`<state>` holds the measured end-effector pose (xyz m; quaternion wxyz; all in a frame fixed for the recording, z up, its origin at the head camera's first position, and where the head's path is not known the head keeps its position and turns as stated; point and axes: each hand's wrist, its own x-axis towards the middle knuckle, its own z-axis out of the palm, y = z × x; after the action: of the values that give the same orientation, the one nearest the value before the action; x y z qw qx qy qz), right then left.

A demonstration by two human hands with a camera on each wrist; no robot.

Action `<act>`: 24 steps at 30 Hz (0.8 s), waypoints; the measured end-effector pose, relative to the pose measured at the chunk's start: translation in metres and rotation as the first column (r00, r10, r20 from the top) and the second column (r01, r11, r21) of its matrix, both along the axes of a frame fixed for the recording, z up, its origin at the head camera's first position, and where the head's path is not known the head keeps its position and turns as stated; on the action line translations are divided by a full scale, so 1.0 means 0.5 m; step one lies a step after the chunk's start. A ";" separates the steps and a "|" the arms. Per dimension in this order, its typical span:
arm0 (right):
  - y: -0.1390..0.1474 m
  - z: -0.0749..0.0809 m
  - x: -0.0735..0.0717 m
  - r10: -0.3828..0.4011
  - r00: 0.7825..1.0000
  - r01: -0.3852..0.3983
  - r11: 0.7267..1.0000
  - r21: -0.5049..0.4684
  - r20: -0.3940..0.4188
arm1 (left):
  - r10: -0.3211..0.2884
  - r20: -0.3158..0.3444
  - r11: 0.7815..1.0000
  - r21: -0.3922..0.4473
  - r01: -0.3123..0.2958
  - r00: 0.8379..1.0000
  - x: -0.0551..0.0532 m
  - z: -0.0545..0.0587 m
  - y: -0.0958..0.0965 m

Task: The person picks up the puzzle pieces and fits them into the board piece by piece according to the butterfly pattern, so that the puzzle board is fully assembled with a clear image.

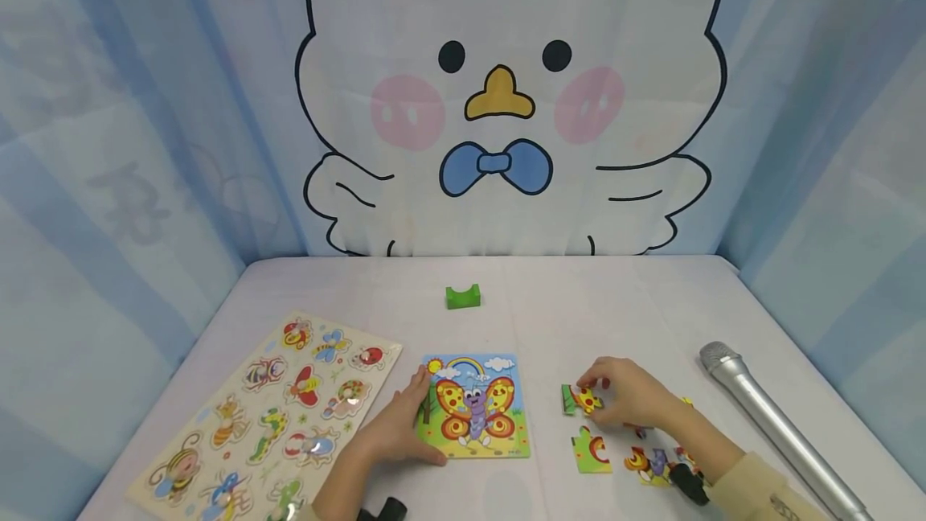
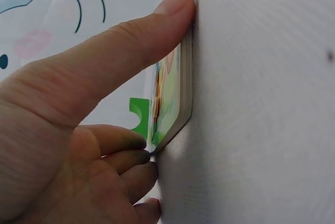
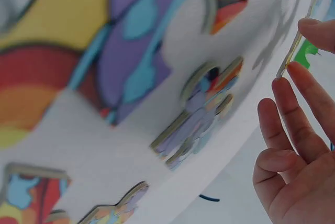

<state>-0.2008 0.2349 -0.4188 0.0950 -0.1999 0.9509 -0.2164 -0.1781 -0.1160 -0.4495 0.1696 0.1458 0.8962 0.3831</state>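
My left hand [image 1: 401, 424] is at the lower left corner of the butterfly puzzle board [image 1: 473, 408], thumb on its front edge and fingers along its left side. In the left wrist view the thumb [image 2: 157, 28] presses the edge of the board [image 2: 172, 93], while the other fingers curl beside its corner. My right hand [image 1: 629, 396] pinches a jigsaw piece [image 1: 587, 400] with yellow and red on it between thumb and fingertips. Seen from the right wrist, that thin piece [image 3: 289, 55] stands edge-on between the fingertips. Just in front lies a green and red piece [image 1: 592, 453].
More jigsaw pieces [image 1: 647, 465] lie under and beside the right forearm. A sticker-like sheet of insect pictures [image 1: 278, 432] covers the table's left side. A silver microphone [image 1: 774, 420] lies at the right, and a green notched block [image 1: 463, 297] stands toward the back.
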 end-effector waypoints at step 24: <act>-0.137 0.004 -0.019 0.141 0.988 -0.146 0.984 -0.104 -0.061 | -0.008 -0.008 1.000 0.013 0.009 1.000 -0.003 -0.001 -0.001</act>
<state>-0.2102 0.1662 -0.4167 0.0741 -0.2784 0.9231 -0.2547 -0.1794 -0.1167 -0.4501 0.1666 0.1522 0.8937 0.3878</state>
